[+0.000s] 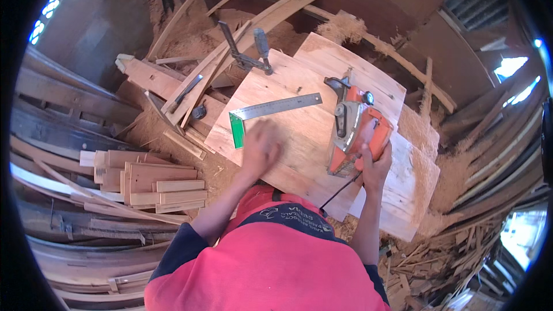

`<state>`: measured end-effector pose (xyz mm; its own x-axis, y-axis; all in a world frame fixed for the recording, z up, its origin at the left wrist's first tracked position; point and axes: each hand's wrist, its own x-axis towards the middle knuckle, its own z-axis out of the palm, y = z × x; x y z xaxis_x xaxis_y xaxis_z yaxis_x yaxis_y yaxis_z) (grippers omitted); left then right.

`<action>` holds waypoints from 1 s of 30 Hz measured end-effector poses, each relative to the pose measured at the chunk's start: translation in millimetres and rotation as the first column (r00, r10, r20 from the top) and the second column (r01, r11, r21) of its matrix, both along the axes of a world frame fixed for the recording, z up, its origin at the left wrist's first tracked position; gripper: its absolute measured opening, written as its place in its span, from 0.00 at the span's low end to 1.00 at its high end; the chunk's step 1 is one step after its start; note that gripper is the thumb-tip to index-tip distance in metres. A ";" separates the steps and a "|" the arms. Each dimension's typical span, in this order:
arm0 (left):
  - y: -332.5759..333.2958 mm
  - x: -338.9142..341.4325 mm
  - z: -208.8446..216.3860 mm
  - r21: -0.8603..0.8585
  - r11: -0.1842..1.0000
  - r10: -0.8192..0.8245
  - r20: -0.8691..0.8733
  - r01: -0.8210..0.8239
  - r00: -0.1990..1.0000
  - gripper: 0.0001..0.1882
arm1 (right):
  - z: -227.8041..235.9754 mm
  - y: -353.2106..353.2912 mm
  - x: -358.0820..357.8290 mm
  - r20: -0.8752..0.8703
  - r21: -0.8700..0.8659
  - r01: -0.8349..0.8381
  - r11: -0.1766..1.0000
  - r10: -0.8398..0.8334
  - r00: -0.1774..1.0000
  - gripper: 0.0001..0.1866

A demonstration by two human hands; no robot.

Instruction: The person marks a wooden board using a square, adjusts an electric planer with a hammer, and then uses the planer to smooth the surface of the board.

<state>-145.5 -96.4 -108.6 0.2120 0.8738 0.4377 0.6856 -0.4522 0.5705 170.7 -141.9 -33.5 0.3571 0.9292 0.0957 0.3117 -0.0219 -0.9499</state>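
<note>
My right hand (pixel 375 164) is wrapped round the rear handle of an orange corded power tool (pixel 368 129) with a curved grey metal guard; its exact kind I cannot make out. The tool rests on a pale wooden board (pixel 299 167), and its black cord (pixel 340 193) runs down toward my waist. My left hand (pixel 262 147), smeared by motion, hovers over or touches the board just below a try square (pixel 279 105). That square lies flat, with a steel blade and a green stock (pixel 237 131). Whether the left fingers hold anything cannot be told.
A bar clamp (pixel 247 52) stands at the board's far left edge. A chisel-like tool (pixel 189 88) and a small dark round object (pixel 199 112) lie left. Cut wood blocks (pixel 161 181) are stacked at left. Shavings (pixel 345 27), long strips and offcuts surround the board.
</note>
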 end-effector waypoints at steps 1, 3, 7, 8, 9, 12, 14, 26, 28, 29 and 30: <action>5.6 -17.4 -3.5 -0.017 0.994 0.104 -0.033 -0.104 0.994 0.26 | 1.7 0.1 1.8 -0.011 -0.031 0.051 0.998 -0.051 0.999 0.29; 15.2 -48.6 -9.6 -0.031 0.977 0.207 -0.070 -0.210 0.976 0.25 | -6.7 2.2 2.8 0.028 0.049 0.040 0.998 -0.042 0.999 0.26; 30.9 -74.5 -20.5 -0.096 0.928 0.345 -0.140 -0.360 0.928 0.32 | 5.6 6.1 -3.6 -0.120 -0.068 0.029 0.997 -0.037 0.992 0.24; 33.0 -76.7 -21.9 -0.084 0.927 0.343 -0.195 -0.365 0.919 0.34 | 4.0 6.0 -0.7 -0.128 -0.054 0.050 0.997 -0.057 0.990 0.22; 34.7 -74.8 -23.5 -0.084 0.924 0.351 -0.197 -0.373 0.915 0.34 | -2.6 4.9 8.7 -0.129 -0.054 0.042 0.998 -0.048 0.990 0.22; 41.0 -71.7 -22.3 -0.186 0.919 0.286 -0.292 -0.347 0.913 0.35 | -36.5 0.5 55.9 -0.094 -0.032 0.210 0.977 -0.212 0.973 0.21; 42.7 -101.4 -37.7 -0.151 0.907 0.355 -0.227 -0.393 0.907 0.34 | -61.4 -9.6 76.1 0.514 -0.039 0.268 0.963 -0.210 0.831 0.22; -3.5 -191.4 -65.5 -0.459 0.591 0.807 0.332 -0.663 0.489 0.27 | -83.5 -49.6 78.0 0.338 -0.375 0.050 0.926 0.086 0.937 0.24; -14.7 -209.4 -75.7 -0.611 0.489 0.870 0.396 -0.622 0.295 0.21 | -113.6 -51.7 86.4 0.451 -0.287 0.122 0.950 0.022 0.892 0.21; -26.3 -240.9 -105.5 -0.713 0.438 0.884 0.453 -0.547 0.117 0.20 | -115.6 -49.4 83.7 0.443 -0.294 0.107 0.950 0.036 0.896 0.21; -31.4 -262.7 -129.1 -0.801 0.405 0.875 0.480 -0.441 -0.068 0.19 | -116.4 -47.3 80.3 0.523 -0.243 0.132 0.961 0.015 0.852 0.23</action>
